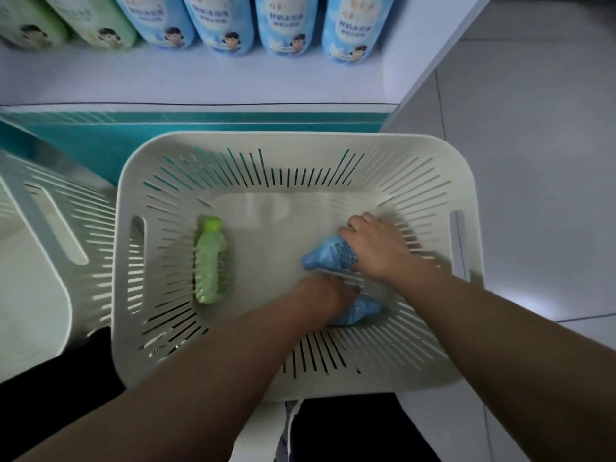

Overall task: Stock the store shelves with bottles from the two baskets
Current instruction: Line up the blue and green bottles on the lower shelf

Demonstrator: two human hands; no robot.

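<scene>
Inside the basket, pick-up stage: my right hand grips a blue bottle at 3 o'clock, my left hand a second bottle at 5. Next, I judge: lift both to the shelf at 12.

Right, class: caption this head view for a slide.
Left hand grips the near blue bottle, right hand the far blue bottle, in a white basket; green bottle lies apart.

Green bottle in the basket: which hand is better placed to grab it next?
Left. The left hand, gripping a blue bottle, is nearer the green bottle. The right hand, holding the other blue bottle, lies farther right and would have to reach across the left one. Both are full, so either must unload first.
</scene>
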